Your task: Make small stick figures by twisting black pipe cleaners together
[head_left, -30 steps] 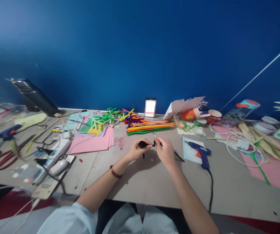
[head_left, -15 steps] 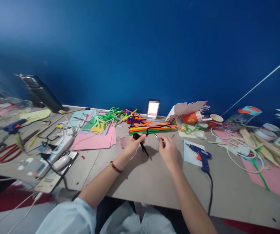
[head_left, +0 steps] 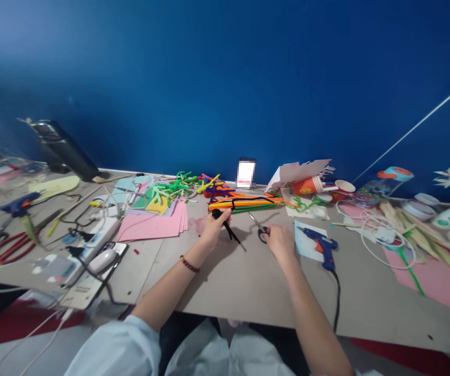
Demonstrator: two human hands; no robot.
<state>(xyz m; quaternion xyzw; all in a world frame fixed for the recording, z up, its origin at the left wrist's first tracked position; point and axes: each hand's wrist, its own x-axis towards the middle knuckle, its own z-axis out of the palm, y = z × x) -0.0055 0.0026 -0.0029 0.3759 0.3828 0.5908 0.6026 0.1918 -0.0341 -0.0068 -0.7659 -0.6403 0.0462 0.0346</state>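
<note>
We are grasping a black pipe-cleaner piece (head_left: 217, 213) in our left hand (head_left: 212, 228); our right hand (head_left: 280, 242) is touching scissors (head_left: 262, 230), whether gripping them we cannot tell.

On the table (head_left: 232, 290) before us, scissors (head_left: 260, 228) sit between our left hand (head_left: 211, 227) and right hand (head_left: 281, 243), pipe cleaners (head_left: 256, 205) just behind; a glue gun (head_left: 325, 248) lies partly on paper (head_left: 305, 247) at right, a power strip (head_left: 101, 235) at left.

The wall (head_left: 225, 94) is palest at left and dims toward the right. Soft shadows darken the table's (head_left: 248, 292) middle. The phone (head_left: 245, 175) glares white, pixelated; both side edges look stretched and blurred.
</note>
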